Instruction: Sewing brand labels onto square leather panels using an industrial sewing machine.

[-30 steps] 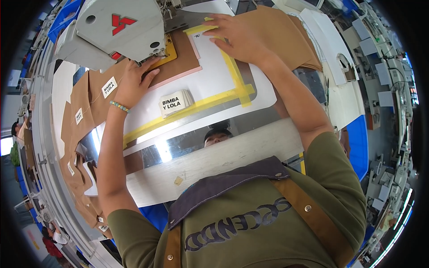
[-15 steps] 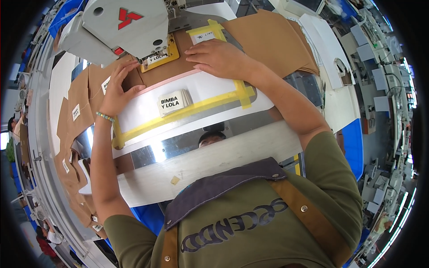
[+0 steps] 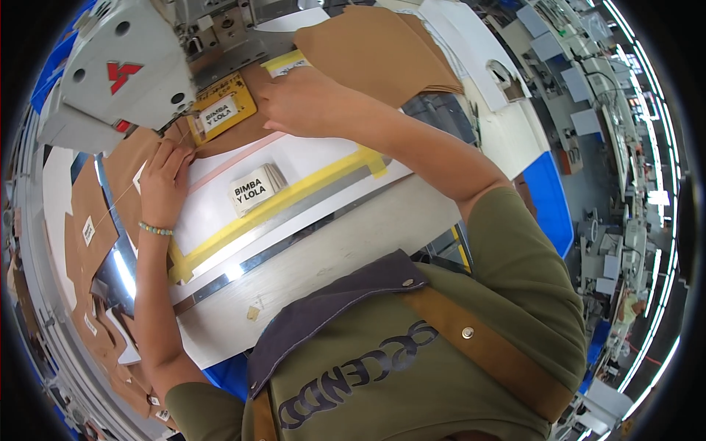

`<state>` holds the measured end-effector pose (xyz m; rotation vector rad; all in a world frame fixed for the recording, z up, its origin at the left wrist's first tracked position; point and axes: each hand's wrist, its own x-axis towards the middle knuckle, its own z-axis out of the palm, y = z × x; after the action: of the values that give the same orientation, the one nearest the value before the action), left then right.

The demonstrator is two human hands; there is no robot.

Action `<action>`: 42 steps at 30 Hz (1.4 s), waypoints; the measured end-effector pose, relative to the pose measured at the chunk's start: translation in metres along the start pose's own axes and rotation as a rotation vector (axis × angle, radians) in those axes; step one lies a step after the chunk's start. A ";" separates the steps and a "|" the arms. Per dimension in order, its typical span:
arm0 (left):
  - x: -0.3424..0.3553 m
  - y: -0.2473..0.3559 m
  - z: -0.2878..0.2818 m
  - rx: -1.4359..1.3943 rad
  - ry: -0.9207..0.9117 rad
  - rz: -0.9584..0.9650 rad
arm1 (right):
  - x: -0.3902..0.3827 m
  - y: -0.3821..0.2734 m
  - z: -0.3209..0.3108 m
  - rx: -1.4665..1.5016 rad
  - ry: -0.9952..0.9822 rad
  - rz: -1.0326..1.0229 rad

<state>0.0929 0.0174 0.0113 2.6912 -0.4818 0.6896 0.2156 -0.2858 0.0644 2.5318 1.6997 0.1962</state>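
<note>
Under the head of a white industrial sewing machine point(image 3: 125, 73), a yellow template frame point(image 3: 239, 112) surrounds a white printed label point(image 3: 218, 115) on a flat brown piece point(image 3: 224, 142). My left hand point(image 3: 165, 176) grips the left end of this piece, fingers bent and close together. At its right end, my right hand point(image 3: 301, 103) has its fingers bunched on the brown edge; the fingertips are partly hidden. A small stack of white labels point(image 3: 256, 189) lies nearer me on a white sheet point(image 3: 209, 213) edged with yellow tape point(image 3: 276, 202).
Several brown pieces point(image 3: 375, 55) are stacked at the far right. More brown pieces with labels point(image 3: 87, 253) hang down at the left, with a thread running to them. A pale table edge point(image 3: 316, 272) lies before me. A blue bin point(image 3: 548, 202) stands at the right.
The label in the yellow frame shows more fully beside the machine head. My fingers have drawn in at both ends of the brown piece. The whole view has shifted and turned.
</note>
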 end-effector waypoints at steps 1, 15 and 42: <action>-0.002 0.002 0.001 0.036 0.005 0.024 | -0.002 -0.001 -0.002 -0.001 -0.003 0.017; -0.140 -0.091 -0.095 0.521 -0.076 -0.186 | -0.143 0.056 -0.019 -0.038 -0.032 0.254; -0.001 0.074 -0.013 0.049 -0.087 0.032 | 0.019 -0.027 0.023 0.245 0.517 -0.437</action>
<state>0.0575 -0.0435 0.0378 2.7743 -0.5368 0.6025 0.2012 -0.2583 0.0384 2.3074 2.5599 0.6923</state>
